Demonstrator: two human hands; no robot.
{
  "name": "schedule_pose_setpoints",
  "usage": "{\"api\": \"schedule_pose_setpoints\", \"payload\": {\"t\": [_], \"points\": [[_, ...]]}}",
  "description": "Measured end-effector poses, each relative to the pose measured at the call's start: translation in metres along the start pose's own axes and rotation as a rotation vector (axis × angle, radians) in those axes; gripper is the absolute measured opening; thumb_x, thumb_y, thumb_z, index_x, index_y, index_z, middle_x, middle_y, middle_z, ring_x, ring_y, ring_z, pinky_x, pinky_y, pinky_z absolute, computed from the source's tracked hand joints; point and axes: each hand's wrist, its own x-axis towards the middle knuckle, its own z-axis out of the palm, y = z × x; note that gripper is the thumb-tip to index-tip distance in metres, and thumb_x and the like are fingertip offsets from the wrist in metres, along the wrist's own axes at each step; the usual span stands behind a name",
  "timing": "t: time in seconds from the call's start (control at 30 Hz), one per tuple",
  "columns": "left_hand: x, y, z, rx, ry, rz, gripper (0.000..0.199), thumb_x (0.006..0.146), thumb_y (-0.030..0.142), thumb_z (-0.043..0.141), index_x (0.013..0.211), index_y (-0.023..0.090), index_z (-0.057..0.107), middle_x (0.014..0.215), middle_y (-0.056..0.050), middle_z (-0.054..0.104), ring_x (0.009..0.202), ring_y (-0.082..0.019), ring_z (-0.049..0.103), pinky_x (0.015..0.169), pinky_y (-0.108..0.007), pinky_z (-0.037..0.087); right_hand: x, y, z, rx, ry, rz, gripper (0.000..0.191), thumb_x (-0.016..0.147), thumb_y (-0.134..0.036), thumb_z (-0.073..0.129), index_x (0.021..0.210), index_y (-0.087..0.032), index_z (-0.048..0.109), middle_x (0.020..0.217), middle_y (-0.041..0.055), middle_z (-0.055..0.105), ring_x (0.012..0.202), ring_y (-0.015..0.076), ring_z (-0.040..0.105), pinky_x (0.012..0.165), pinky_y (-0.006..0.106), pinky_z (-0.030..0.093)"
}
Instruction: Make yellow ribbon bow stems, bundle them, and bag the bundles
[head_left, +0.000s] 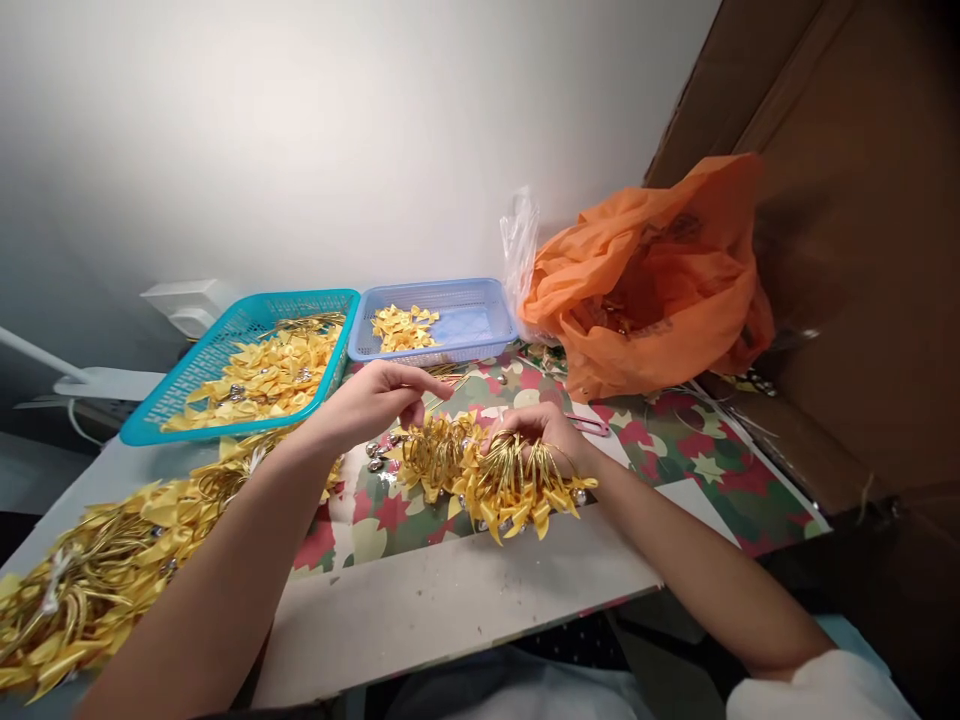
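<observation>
My right hand (551,428) is closed around a bunch of looped gold cords with yellow ribbon bows (517,490), the bows and a silver bell hanging below the fingers. Just left of that bunch, more gold loops with yellow bows (436,455) rest on the camouflage-patterned sheet (390,508). Above these loops hovers my left hand (386,400), its index finger stretched out and apart from the lower fingers, with nothing visible in it. Small silver bells (375,458) lie near its underside.
Yellow bows fill part of a teal basket (330,375) and a blue basket (480,350) at the back. Tied bundles of bows (97,560) lie at left. An orange plastic bag (660,290) stands at the back right, beside cardboard (847,260). A pink hair clip (589,425) lies behind my right hand.
</observation>
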Motion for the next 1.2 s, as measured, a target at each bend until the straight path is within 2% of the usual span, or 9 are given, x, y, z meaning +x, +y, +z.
{"api": "schedule_pose_setpoints", "payload": {"t": [0.17, 0.3, 0.4, 0.53, 0.67, 0.8, 0.9, 1.1, 1.2], "points": [[0.0, 0.002, 0.016, 0.11, -0.056, 0.086, 0.027, 0.078, 0.024, 0.05, 0.086, 0.019, 0.076, 0.081, -0.005, 0.072, 0.053, -0.01, 0.047, 0.048, -0.023, 0.037, -0.003, -0.001, 0.003, -0.175, -0.029, -0.111, 0.034, 0.069, -0.047, 0.079, 0.077, -0.015, 0.071, 0.084, 0.0088, 0.072, 0.079, 0.0211, 0.067, 0.073, 0.034, 0.053], [-0.003, 0.007, 0.037, 0.187, -0.119, 0.127, 0.027, 0.081, 0.042, 0.06, 0.084, 0.02, 0.073, 0.064, 0.0, 0.061, 0.053, -0.011, 0.045, 0.046, -0.023, 0.03, -0.004, -0.003, 0.004, -0.293, -0.054, -0.221, 0.009, 0.073, -0.024, 0.071, 0.078, -0.016, 0.071, 0.085, 0.0079, 0.074, 0.079, 0.02, 0.067, 0.073, 0.032, 0.052], [-0.006, 0.009, 0.049, 0.214, -0.075, 0.096, 0.033, 0.079, 0.05, 0.064, 0.074, 0.019, 0.072, 0.058, 0.002, 0.055, 0.051, -0.011, 0.041, 0.046, -0.024, 0.027, -0.004, -0.007, 0.004, -0.369, -0.076, -0.249, 0.011, 0.071, -0.016, 0.065, 0.079, -0.017, 0.072, 0.083, 0.0063, 0.074, 0.08, 0.0193, 0.067, 0.075, 0.031, 0.053], [-0.006, 0.006, 0.062, 0.105, 0.049, 0.096, 0.03, 0.076, 0.049, 0.069, 0.073, 0.02, 0.074, 0.072, -0.003, 0.068, 0.063, -0.014, 0.053, 0.055, -0.026, 0.036, -0.004, -0.007, 0.004, -0.435, -0.057, -0.291, 0.014, 0.069, -0.011, 0.062, 0.077, -0.017, 0.072, 0.082, 0.0057, 0.073, 0.079, 0.0185, 0.066, 0.077, 0.032, 0.053], [-0.004, 0.001, 0.07, -0.127, 0.001, 0.022, 0.027, 0.073, 0.046, 0.073, 0.077, 0.019, 0.075, 0.082, -0.004, 0.073, 0.072, -0.016, 0.06, 0.062, -0.026, 0.043, -0.004, -0.006, 0.005, -0.45, -0.071, -0.282, 0.009, 0.074, -0.018, 0.065, 0.08, -0.017, 0.072, 0.084, 0.0071, 0.073, 0.079, 0.0186, 0.067, 0.072, 0.03, 0.053], [0.001, -0.003, 0.066, -0.314, -0.02, 0.066, 0.03, 0.078, 0.047, 0.071, 0.075, 0.018, 0.067, 0.076, -0.001, 0.068, 0.068, -0.013, 0.058, 0.061, -0.024, 0.041, -0.004, -0.01, 0.002, -0.462, -0.088, -0.392, 0.016, 0.082, -0.035, 0.068, 0.081, -0.019, 0.071, 0.091, 0.008, 0.073, 0.094, 0.0216, 0.065, 0.089, 0.037, 0.05], [0.005, -0.006, 0.056, -0.442, -0.005, 0.156, 0.03, 0.08, 0.046, 0.071, 0.074, 0.018, 0.061, 0.078, -0.001, 0.067, 0.069, -0.011, 0.055, 0.061, -0.022, 0.039, -0.007, -0.018, -0.004, -0.577, -0.053, -0.442, 0.022, 0.083, -0.043, 0.069, 0.08, -0.021, 0.072, 0.112, 0.0092, 0.067, 0.113, 0.0241, 0.056, 0.104, 0.045, 0.041], [0.011, -0.009, 0.038, -0.447, 0.019, 0.212, 0.028, 0.083, 0.043, 0.07, 0.077, 0.019, 0.058, 0.073, 0.001, 0.065, 0.056, -0.008, 0.04, 0.051, -0.021, 0.03, -0.017, -0.036, -0.019, -0.73, -0.021, -0.367, 0.003, 0.077, -0.027, 0.076, 0.078, -0.025, 0.075, 0.149, 0.0026, 0.04, 0.139, 0.0296, 0.033, 0.114, 0.054, 0.025], [0.012, -0.007, 0.034, -0.456, 0.084, 0.261, 0.027, 0.084, 0.042, 0.068, 0.078, 0.02, 0.055, 0.075, 0.001, 0.065, 0.054, -0.008, 0.036, 0.049, -0.022, 0.028, -0.019, -0.045, -0.023, -0.717, -0.061, -0.35, 0.004, 0.076, -0.024, 0.077, 0.078, -0.025, 0.075, 0.154, 0.0008, 0.036, 0.142, 0.0301, 0.031, 0.117, 0.054, 0.022]]}}
